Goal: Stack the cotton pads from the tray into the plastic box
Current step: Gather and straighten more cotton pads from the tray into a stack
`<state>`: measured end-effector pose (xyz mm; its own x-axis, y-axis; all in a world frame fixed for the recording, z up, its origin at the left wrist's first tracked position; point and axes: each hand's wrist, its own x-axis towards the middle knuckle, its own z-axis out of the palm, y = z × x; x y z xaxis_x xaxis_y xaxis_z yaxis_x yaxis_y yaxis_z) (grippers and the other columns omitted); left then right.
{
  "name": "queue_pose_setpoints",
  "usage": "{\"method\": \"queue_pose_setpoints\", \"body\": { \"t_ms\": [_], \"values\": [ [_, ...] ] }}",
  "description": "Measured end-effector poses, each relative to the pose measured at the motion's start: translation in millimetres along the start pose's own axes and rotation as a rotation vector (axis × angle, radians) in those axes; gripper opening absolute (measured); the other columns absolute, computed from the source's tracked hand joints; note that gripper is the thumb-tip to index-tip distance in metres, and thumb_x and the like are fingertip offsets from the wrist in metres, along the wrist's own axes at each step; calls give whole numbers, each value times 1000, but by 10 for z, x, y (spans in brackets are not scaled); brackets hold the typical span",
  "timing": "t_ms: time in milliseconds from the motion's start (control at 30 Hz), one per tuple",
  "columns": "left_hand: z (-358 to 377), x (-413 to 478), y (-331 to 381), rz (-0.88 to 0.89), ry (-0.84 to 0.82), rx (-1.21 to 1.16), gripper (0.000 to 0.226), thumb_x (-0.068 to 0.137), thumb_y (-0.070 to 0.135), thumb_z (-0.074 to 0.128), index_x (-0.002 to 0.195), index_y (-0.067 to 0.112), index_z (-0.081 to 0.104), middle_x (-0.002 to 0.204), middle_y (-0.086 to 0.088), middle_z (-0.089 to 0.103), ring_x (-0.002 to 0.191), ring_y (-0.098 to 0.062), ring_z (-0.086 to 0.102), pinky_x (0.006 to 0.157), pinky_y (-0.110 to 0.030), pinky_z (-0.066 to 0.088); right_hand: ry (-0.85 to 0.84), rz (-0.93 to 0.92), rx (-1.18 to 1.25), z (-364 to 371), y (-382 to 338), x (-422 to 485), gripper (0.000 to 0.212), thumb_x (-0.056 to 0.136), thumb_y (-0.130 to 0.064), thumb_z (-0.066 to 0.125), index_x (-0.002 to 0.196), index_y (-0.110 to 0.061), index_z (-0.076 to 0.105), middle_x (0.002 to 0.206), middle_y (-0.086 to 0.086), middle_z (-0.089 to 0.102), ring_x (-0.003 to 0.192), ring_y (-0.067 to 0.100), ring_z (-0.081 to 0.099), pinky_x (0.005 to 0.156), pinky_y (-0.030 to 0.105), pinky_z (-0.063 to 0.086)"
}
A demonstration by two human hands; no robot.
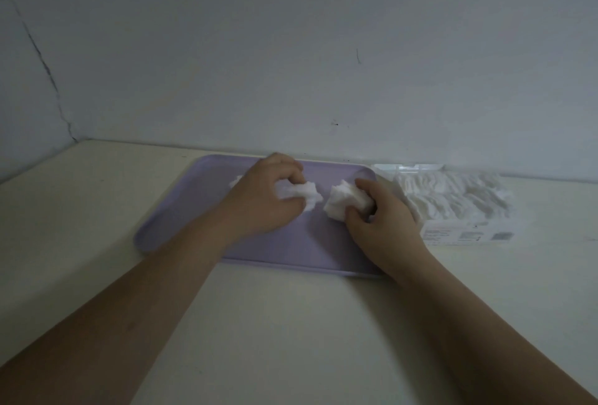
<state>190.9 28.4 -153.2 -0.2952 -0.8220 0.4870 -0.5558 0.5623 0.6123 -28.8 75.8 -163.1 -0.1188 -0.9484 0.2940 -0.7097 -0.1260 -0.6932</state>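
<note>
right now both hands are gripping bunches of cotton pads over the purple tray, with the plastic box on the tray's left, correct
One slip: the head view shows the plastic box right of the purple tray, not left. The left hand and right hand do grip cotton pads over it.

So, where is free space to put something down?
Bare table lies left of the tray and in front of it. The tray's near strip is bare as well. Crowded: the tray's middle, where the left hand and right hand each grip cotton pads, and the plastic box, full of pads.
</note>
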Motion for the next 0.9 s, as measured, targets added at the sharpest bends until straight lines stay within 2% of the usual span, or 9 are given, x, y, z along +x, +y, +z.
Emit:
{"method": "queue_pose_setpoints", "body": {
  "t_ms": [100, 167, 200, 267, 367, 467, 567, 733, 900],
  "values": [
    [-139, 45, 95, -136, 87, -313, 14, 75, 23, 77, 85, 16, 70, 91, -12, 74, 77, -19, 68, 74, -32, 51, 10, 10, 20, -14, -12, -5, 53, 91, -17, 64, 143, -19, 52, 97, -8, 58, 101, 22, 61, 91, 26, 40],
    [-179, 35, 135, -220, -61, -503, 12, 81, 14, 76, 93, 15, 72, 91, -25, 73, 70, -23, 64, 66, -40, 50, 21, 20, 41, -18, -11, 4, 57, 90, -20, 66, 145, -19, 51, 110, -6, 62, 115, 24, 61, 102, 30, 42],
    [-157, 10, 155, -233, -154, -535, 15, 82, 13, 76, 96, 18, 74, 93, -21, 74, 73, -23, 65, 65, -39, 51, 26, 24, 50, -18, -5, 12, 58, 89, -22, 69, 145, -20, 51, 119, -3, 65, 118, 24, 61, 105, 34, 43],
    [-64, -51, 167, -190, -292, -512, 26, 83, 9, 78, 101, 27, 78, 101, -9, 78, 86, -18, 70, 71, -35, 55, 17, 44, 101, -29, 7, 22, 60, 86, -24, 74, 142, -22, 53, 124, 0, 67, 115, 23, 64, 105, 39, 47],
    [57, -87, 122, -203, -305, -406, 34, 79, 5, 85, 99, 31, 77, 103, -7, 79, 88, -11, 69, 76, -31, 56, -19, 74, 189, -52, 23, 27, 60, 80, -23, 81, 136, -20, 60, 117, 0, 71, 105, 17, 68, 99, 36, 53],
    [103, -88, 66, -243, -233, -350, 30, 69, 20, 89, 92, 33, 74, 96, -13, 77, 79, -17, 65, 72, -37, 55, -67, 55, 187, -57, 38, 36, 51, 80, -23, 81, 129, -20, 67, 111, -3, 74, 100, 11, 70, 93, 27, 54],
    [93, -85, 63, -260, -214, -385, 31, 70, 15, 92, 90, 27, 71, 92, -17, 77, 76, -22, 66, 67, -39, 58, -107, 13, 168, -55, 49, 40, 41, 85, -22, 75, 125, -23, 70, 106, -7, 76, 98, 5, 70, 79, 7, 50],
    [90, -86, 44, -249, -306, -540, 29, 78, -3, 85, 88, 22, 75, 92, -14, 78, 84, -25, 72, 77, -39, 61, -87, 2, 189, -53, 62, 47, 42, 84, -20, 74, 126, -23, 69, 105, -9, 76, 98, 5, 70, 90, 21, 53],
    [172, -81, 70, -198, -158, -326, 21, 77, 6, 88, 89, 18, 77, 93, -10, 78, 84, -18, 68, 81, -44, 59, -157, -71, 202, -43, 35, 28, 37, 87, -20, 73, 124, -25, 70, 104, -13, 76, 96, -2, 69, 83, 11, 51]
  ]
}}
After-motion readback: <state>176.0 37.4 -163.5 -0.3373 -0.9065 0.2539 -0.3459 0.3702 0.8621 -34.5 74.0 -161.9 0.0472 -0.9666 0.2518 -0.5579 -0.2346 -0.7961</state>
